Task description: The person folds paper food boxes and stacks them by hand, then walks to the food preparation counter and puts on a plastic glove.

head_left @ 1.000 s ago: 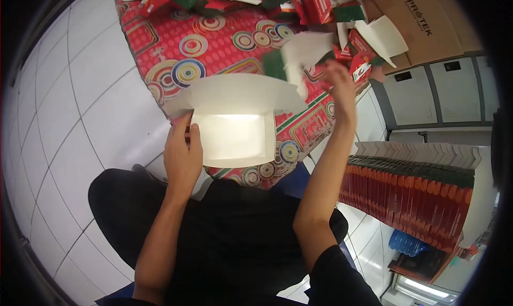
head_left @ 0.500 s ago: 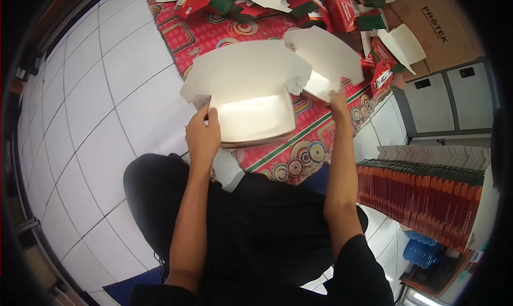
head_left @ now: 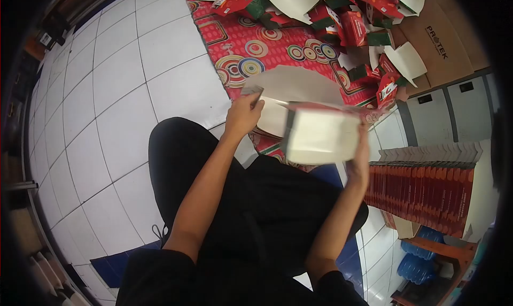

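Note:
My left hand [head_left: 245, 115] pinches the left wall of an open paper food box [head_left: 294, 84] with a pale inside and a raised flap. Over the right part of that box, my right hand [head_left: 362, 155] grips the right side of a second paper food box [head_left: 322, 137]. This second box is tilted and smeared by motion, its pale inside facing me. It hides much of the first box. Both boxes are above the near end of a red patterned mat [head_left: 235, 41], in front of my crossed legs.
Loose red and green boxes [head_left: 355, 31] lie heaped at the mat's far right. Beside them is a brown carton sheet [head_left: 435, 44]. To my right are a nested row of red boxes [head_left: 419, 191], grey cabinets [head_left: 427, 116] and blue water bottles [head_left: 417, 266].
The right hand has brought its box down and closer, across the front of the first box. My view has shifted left, and the left hand still holds the first box.

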